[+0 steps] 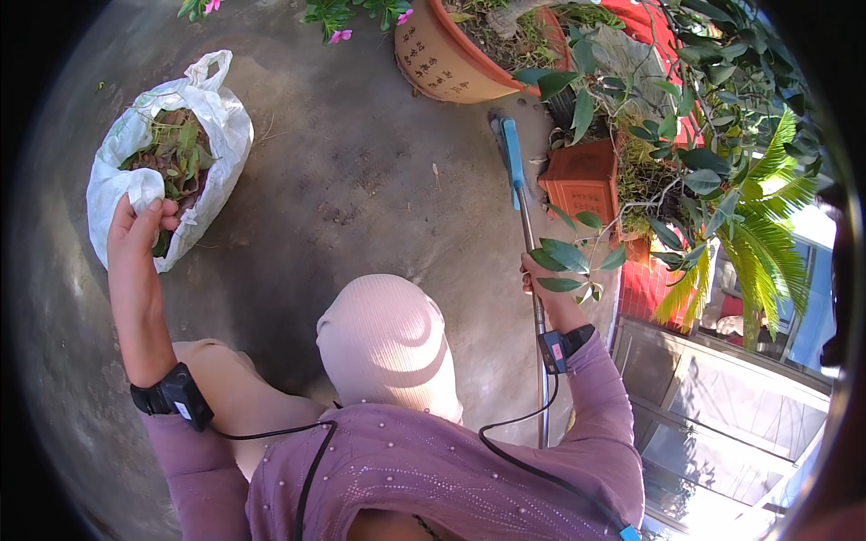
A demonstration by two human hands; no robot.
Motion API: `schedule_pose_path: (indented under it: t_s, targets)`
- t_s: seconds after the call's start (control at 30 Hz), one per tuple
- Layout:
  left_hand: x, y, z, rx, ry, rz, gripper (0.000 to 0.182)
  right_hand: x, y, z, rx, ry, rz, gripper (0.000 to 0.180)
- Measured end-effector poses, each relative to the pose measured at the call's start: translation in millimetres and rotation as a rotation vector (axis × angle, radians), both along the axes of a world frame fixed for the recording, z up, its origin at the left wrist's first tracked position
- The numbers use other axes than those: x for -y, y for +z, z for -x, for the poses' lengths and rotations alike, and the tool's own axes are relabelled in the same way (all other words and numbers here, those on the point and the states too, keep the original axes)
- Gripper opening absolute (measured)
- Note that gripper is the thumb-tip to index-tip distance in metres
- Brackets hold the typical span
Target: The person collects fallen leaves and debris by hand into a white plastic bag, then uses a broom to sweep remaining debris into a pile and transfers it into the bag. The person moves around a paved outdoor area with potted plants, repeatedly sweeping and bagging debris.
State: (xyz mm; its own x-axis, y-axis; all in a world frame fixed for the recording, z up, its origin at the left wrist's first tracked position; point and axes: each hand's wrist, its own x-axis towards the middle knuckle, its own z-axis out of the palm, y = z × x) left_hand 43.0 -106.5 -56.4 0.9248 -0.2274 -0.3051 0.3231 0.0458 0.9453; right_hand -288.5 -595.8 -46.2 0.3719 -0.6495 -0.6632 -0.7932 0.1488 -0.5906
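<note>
My left hand (pixel 143 226) pinches the near rim of a white plastic bag (pixel 233 128) between thumb and fingers. The bag stands open on the concrete floor, and plant debris (pixel 179 149) of green and brown leaves fills its mouth. On the other side, my right hand (pixel 540 278) is wrapped around the metal pole (pixel 527 226) of a long-handled cleaning tool. That tool's blue head (pixel 512 150) rests on the floor beside the planters; whether it is a broom or a mop, I cannot tell. Leaves partly cover my right hand.
A large round plant pot (pixel 433 64) bearing writing stands ahead. To its right is a square terracotta planter (pixel 580 177). A leafy branch (pixel 565 257) overhangs the pole, with palm-like fronds (pixel 764 237) farther right. Dark crumbs of dirt (pixel 342 211) lie on the concrete floor (pixel 379 155).
</note>
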Motion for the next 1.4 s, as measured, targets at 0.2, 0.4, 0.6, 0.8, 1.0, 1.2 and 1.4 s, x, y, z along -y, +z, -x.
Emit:
schedule_pose_path:
  t_s: [0.2,0.4,0.6,0.8,1.0,1.2,1.4]
  targets:
    - [2.4,1.1,5.0,-0.007,0.026,-0.079,0.018,-26.0,-38.4,22.4,0.118,-0.399,-0.201,0.010]
    - [11.2,-7.0,5.1,0.013,-0.016,-0.206,0.021,10.8,-50.3,22.2,0.285,-0.260,-0.013,0.044]
    - [4.0,-10.6,12.9,-0.028,-0.001,-0.271,0.023,137.2,-74.9,-52.3,0.361,-0.191,0.195,0.052]
    - [4.0,-7.4,21.5,-0.034,-0.006,-0.399,0.027,213.0,-103.4,-104.6,0.405,-0.238,0.051,0.055]
    - [14.6,-10.3,21.3,-0.040,-0.008,-0.448,0.027,189.2,-130.0,-100.0,0.544,-0.375,-0.049,0.058]
    - [18.6,-12.3,19.7,-0.047,-0.007,-0.418,0.029,189.3,-134.9,-87.1,0.308,-0.276,0.237,0.055]
    - [9.3,-11.4,23.4,-0.037,0.007,-0.411,0.029,208.9,-141.3,-91.2,0.379,-0.389,0.023,0.059]
